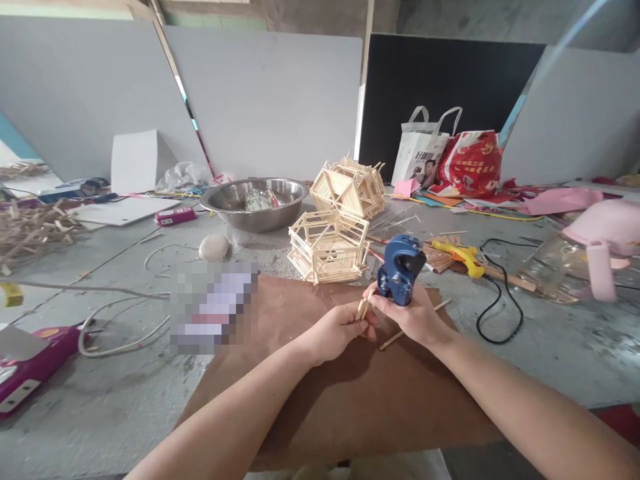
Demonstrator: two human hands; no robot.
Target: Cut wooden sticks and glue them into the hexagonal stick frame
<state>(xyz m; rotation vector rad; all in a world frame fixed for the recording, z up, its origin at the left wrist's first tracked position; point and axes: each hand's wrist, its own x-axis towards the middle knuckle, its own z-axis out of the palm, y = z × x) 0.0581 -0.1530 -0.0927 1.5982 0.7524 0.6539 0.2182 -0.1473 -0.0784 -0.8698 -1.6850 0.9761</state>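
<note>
My left hand (339, 328) is closed around a small bundle of thin wooden sticks (362, 308), held upright over a brown paper sheet (350, 393). My right hand (413, 315) grips a blue glue gun (399, 269), its nozzle end close against the sticks. The two hands touch at the fingertips. One loose stick (395, 339) lies on the paper under my right hand. Just beyond the hands stand two stick-built hexagonal frames: one upright (327, 247), one tilted (349, 189) behind it.
A metal bowl (255, 202) sits at centre back, a yellow glue gun (457, 255) with a black cable (493, 313) to the right. Bags (450, 160) and coloured paper lie at the back right. Loose sticks (30, 230), white cables and a magenta device (30, 367) lie left.
</note>
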